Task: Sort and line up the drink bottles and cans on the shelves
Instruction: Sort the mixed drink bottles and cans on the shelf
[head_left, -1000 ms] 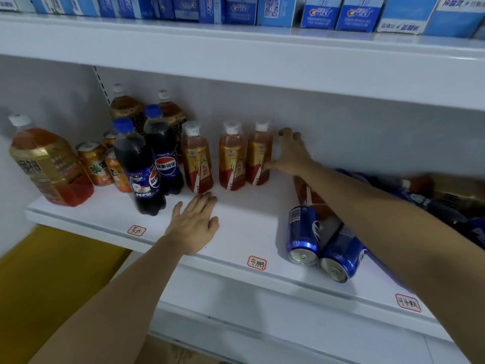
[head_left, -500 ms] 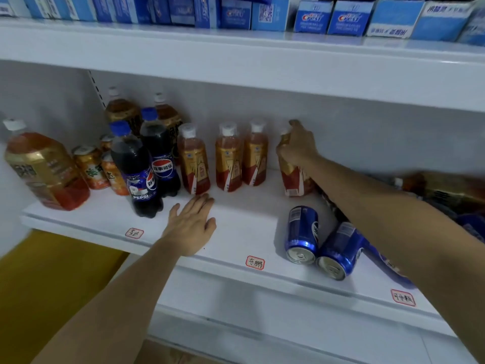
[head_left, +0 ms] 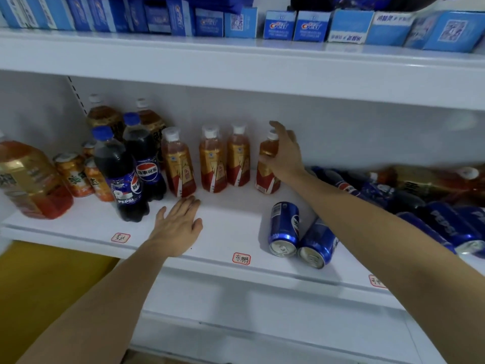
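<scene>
- Fingers (head_left: 284, 139) of the right hand (head_left: 286, 156) curl round the neck and shoulder of a small orange bottle (head_left: 266, 174) with a white cap, gripping it as it stands on the white shelf (head_left: 231, 224), slightly tilted
- Left hand (head_left: 178, 227) lies flat, palm down, on the shelf near its front edge, fingers straight and together, holding nothing; its fingertips lie just in front of the nearest small bottle
- 3 matching orange bottles (head_left: 212, 161) stand upright in a row to the left of the held one, with a gap between the row and the held bottle
- 2 dark Pepsi bottles (head_left: 126, 179) with blue caps stand left of that row, one behind the other
- 2 tea bottles (head_left: 105, 116) stand at the back left, behind the Pepsi bottles
- Several short orange cans (head_left: 73, 174) stand between the Pepsi bottles and a large amber bottle (head_left: 29, 179) at the far left
- 2 blue Pepsi cans (head_left: 299, 232) lie on their sides, touching, near the front edge under the right forearm
- Heap of blue cans and bottles (head_left: 433, 214) lies tumbled at the right; it is blurred, perhaps with 1 amber bottle lying across the back
- 3 red-bordered labels (head_left: 241, 258) are stuck along the front edge of the shelf
- Blue boxes (head_left: 296, 26) line the upper shelf
</scene>
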Tool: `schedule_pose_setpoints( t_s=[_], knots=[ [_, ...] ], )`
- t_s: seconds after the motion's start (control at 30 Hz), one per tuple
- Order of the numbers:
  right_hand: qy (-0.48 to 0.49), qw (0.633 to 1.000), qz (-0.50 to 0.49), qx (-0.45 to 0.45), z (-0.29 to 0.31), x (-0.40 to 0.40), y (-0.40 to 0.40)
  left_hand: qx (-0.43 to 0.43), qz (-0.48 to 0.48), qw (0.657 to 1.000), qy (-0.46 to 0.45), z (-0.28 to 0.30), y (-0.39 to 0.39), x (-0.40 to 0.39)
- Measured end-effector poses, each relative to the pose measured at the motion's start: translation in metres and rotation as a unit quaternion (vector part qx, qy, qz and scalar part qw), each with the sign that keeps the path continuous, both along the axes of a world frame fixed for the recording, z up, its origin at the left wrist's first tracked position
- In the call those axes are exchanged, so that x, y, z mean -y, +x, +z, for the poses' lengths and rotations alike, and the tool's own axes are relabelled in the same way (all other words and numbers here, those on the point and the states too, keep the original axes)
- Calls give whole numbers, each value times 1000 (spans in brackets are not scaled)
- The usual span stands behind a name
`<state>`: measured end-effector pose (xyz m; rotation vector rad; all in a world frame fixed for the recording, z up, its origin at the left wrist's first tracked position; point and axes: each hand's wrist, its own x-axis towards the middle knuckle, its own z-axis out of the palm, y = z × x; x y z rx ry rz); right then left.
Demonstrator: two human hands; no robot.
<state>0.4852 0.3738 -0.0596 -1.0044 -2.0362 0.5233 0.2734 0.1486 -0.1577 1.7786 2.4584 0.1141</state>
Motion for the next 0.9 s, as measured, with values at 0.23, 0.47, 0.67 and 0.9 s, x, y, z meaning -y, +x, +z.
schedule_pose_setpoints(
  t_s=[0.23, 0.47, 0.67, 0.9],
  knots=[
    [105, 983, -2, 149, 12, 32, 46, -5, -3, 1000, -19, 5, 2, 0],
    [-218, 811, 130, 527, 13, 79, 59, 7, -6, 1000, -14, 5, 2, 2],
    [-185, 912, 125, 345, -9, 74, 29, 14, -10, 1000, -5, 4, 0, 3],
    [-141, 884, 163, 416, -15, 70, 6, 22, -13, 1000, 7, 3, -1, 3]
  ],
)
